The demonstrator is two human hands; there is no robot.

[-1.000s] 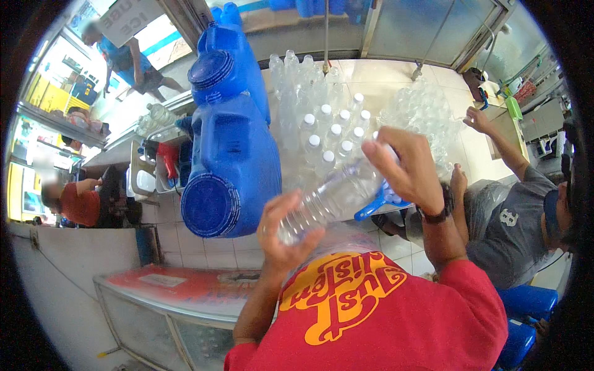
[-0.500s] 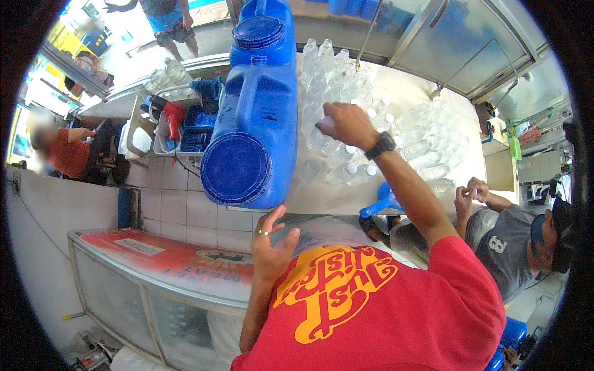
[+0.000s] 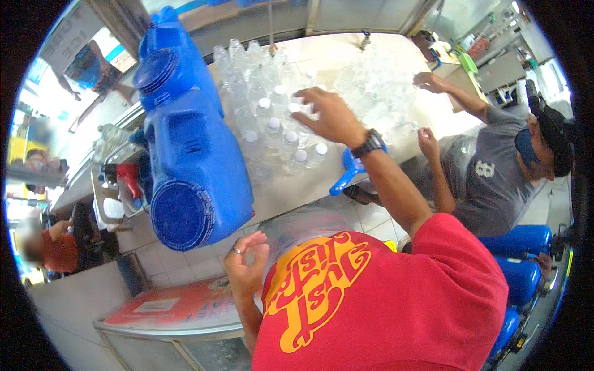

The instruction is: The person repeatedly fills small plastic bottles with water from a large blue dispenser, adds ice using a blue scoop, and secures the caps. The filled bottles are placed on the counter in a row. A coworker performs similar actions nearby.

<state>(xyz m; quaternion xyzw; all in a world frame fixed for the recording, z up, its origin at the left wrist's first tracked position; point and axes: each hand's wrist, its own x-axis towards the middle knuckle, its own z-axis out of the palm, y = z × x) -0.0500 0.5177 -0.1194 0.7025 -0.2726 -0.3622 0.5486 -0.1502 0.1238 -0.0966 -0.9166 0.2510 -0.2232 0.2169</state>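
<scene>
My right hand (image 3: pixel 332 117) reaches over the bottles on the table, fingers apart and curved around a white-capped clear plastic bottle (image 3: pixel 295 111), not closed on it. A dark watch is on that wrist. Beside it stand several capped clear bottles (image 3: pixel 291 141) and, farther back, bottles without visible caps (image 3: pixel 237 55). My left hand (image 3: pixel 245 263), with a ring, is low by my red shirt, off the table's near edge. Its thumb and fingertips meet in a pinch; whatever may be between them is too small to make out.
Large blue jugs (image 3: pixel 198 142) stand along the table's left side. A blue dipper (image 3: pixel 349 170) lies at the near edge. On the right, a co-worker in grey (image 3: pixel 495 167) reaches toward more clear bottles (image 3: pixel 380 86). A red-topped chest (image 3: pixel 179 303) stands lower left.
My right hand has loosened from the bottle it was on, its fingers spreading. The fingers of my left hand have drawn together. The view has turned; the co-worker's hands have moved apart.
</scene>
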